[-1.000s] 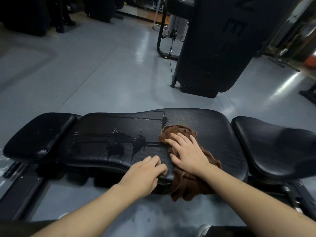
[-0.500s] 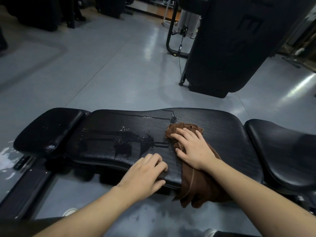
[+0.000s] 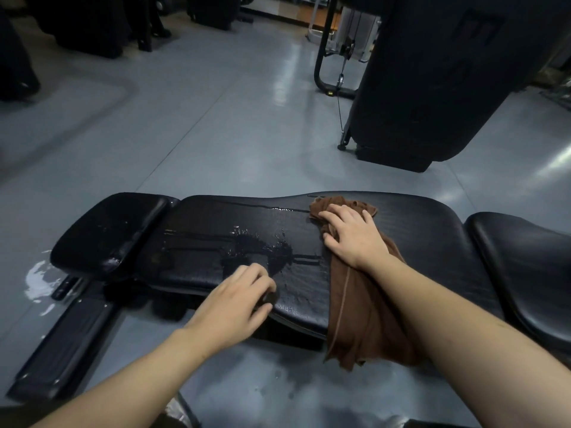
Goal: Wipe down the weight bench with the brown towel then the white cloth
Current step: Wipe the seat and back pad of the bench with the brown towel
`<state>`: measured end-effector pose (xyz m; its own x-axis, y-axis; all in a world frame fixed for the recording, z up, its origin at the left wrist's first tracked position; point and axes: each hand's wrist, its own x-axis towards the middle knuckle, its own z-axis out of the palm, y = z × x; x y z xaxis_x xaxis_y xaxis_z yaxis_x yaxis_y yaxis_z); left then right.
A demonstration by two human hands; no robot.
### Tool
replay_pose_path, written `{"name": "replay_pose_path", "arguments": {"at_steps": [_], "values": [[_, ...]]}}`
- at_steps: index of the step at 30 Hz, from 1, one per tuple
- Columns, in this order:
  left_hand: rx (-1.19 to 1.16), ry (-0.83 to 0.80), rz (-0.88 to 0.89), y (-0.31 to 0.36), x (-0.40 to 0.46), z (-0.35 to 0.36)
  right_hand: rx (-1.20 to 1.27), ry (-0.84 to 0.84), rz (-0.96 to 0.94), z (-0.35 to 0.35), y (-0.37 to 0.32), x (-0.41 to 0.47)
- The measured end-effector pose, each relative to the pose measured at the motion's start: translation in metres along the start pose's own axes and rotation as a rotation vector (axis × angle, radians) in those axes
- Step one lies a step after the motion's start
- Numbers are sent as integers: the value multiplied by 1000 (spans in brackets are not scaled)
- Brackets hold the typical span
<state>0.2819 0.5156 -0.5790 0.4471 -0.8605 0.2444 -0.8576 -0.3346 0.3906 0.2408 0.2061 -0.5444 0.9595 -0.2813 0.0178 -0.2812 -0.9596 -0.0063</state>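
The black padded weight bench [image 3: 432, 248] runs left to right in front of me. A puddle of water [image 3: 262, 251] lies on its long pad, with thin streaks running toward the far edge. The brown towel [image 3: 364, 319] is draped across the pad, from the far edge down over the near edge. My right hand [image 3: 355, 239] presses flat on the towel near the far edge, fingers spread. My left hand [image 3: 234, 301] rests on the pad's near edge beside the puddle, fingers loosely bent and holding nothing. No white cloth is in view.
A smaller pad [image 3: 105, 233] adjoins the bench on the left, a seat pad [image 3: 525, 273] on the right. Water glistens on the grey floor [image 3: 37, 279] by the bench frame. A large black machine [image 3: 432, 88] stands behind, with dark equipment at far left.
My right hand has slid the towel away from me, from the middle of the pad to its far edge. My left hand has stayed on the near edge.
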Motion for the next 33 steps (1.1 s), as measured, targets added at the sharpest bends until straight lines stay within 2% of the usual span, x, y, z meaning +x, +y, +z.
{"name": "replay_pose_path", "arguments": {"at_steps": [3,8,11,17,27,33], "values": [[41,49,-98,-14,-4,-5,-14,10,7,2,-5,-9],[67,126,-374,-31,-9,-16,-18,-10,-23,3,-19,-34],[71,93,-523,-43,-15,-24,-16,-10,-58,4,-27,-51],[23,21,-707,-68,-37,-27,-14,-8,-133,8,-39,-76],[60,61,-684,-70,-43,-15,-9,-16,-168,12,-37,-79],[81,79,-673,-74,-43,-11,21,-41,-199,7,-30,-49]]}}
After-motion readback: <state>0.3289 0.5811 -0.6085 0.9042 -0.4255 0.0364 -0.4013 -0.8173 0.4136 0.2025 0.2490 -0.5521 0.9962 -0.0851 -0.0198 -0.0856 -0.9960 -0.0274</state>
